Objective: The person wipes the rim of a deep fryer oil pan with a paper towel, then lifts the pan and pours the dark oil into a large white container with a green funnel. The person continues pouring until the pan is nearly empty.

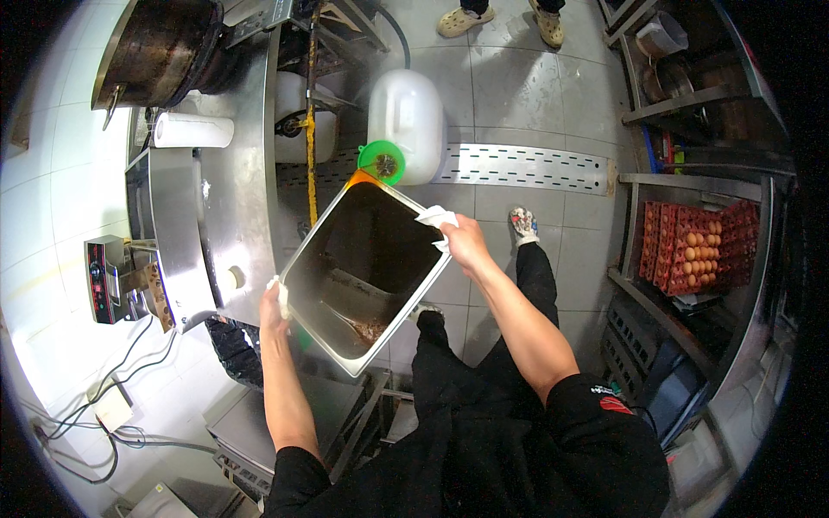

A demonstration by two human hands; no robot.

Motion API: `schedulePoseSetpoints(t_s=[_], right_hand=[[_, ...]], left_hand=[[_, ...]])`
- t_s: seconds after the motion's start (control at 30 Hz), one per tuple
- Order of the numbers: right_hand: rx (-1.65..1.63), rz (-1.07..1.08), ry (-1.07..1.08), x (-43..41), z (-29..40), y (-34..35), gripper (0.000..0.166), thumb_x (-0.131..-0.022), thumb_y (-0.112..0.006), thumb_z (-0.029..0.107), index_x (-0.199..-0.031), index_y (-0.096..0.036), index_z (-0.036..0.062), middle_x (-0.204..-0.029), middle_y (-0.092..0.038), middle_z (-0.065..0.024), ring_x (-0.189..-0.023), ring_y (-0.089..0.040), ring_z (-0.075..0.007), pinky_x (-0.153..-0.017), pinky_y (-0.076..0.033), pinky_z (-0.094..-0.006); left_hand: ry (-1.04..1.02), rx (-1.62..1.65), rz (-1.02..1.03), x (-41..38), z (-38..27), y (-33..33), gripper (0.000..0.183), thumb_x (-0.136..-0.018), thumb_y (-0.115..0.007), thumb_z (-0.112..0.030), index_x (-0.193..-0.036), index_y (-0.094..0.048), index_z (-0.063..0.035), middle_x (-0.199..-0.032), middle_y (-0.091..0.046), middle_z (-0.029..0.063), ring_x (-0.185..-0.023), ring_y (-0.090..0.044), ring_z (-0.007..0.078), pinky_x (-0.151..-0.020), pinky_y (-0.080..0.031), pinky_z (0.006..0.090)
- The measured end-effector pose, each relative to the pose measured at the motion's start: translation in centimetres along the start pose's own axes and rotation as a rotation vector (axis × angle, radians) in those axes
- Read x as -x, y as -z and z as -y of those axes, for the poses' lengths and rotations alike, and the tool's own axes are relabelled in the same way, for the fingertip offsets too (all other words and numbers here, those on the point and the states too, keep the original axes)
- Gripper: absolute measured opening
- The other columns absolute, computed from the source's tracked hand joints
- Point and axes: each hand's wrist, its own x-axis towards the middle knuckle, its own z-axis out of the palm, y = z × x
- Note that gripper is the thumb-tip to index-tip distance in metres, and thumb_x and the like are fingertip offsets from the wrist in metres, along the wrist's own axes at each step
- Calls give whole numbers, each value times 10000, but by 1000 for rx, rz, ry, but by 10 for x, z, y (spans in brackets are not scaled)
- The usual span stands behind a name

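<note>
A deep rectangular stainless steel pan (363, 285) is tilted, with dark brown liquid gathered towards its far corner and brown residue in the near part. My left hand (273, 307) grips the pan's left rim through a piece of white paper or cloth. On the right rim, my right hand (461, 241) holds on with another white piece (437, 217). Orange-brown liquid shows at the far corner, against a green funnel (382, 162) with dark bits inside. The funnel is at the near end of a white plastic jerrycan (407, 110) on the floor.
A steel counter (243, 175) at the left bears a large pot (158, 52) and a white roll (194, 131). A yellow-stained pipe (311, 155) runs beside it. Shelving at the right holds egg trays (699, 249). Another person's shoes (466, 21) stand beyond the metal floor drain (531, 168).
</note>
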Motion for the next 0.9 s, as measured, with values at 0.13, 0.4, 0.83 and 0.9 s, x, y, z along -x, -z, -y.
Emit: schedulePoseSetpoints(t_s=[0.13, 0.4, 0.83, 0.9], right_hand=[[46, -5, 7, 2, 2, 0, 261, -807, -460, 99, -989, -590, -35, -924, -628, -112, -807, -574, -163, -713, -430, -281], [2, 20, -9, 0, 2, -2, 260, -811, -464, 101, -992, -588, -38, -911, -629, -103, -793, -574, -155, -703, -434, -280], [36, 3, 19, -1, 0, -2, 272, -817, -447, 113, -1000, -588, -30, -924, -623, -97, -787, -563, -163, -696, -428, -292], [13, 3, 10, 0, 2, -2, 271, -816, -447, 108, -1000, -588, -32, -920, -623, -98, -785, -563, -161, -692, -429, -288]], left_hand=[[2, 19, 14, 0, 0, 0, 190, -885, -426, -141, -988, -534, -24, -861, -583, 54, -778, -571, 167, -717, -480, 308], [1, 3, 4, 0, -1, 4, 200, -887, -423, -151, -998, -535, -28, -865, -587, 56, -770, -576, 169, -709, -482, 300], [-1, -9, 16, 16, -15, -22, 167, -881, -437, -154, -967, -531, -46, -837, -582, 44, -746, -576, 155, -688, -486, 303], [-1, -10, 7, 15, -15, -21, 165, -879, -439, -152, -963, -532, -45, -832, -581, 43, -741, -575, 155, -686, -486, 303]])
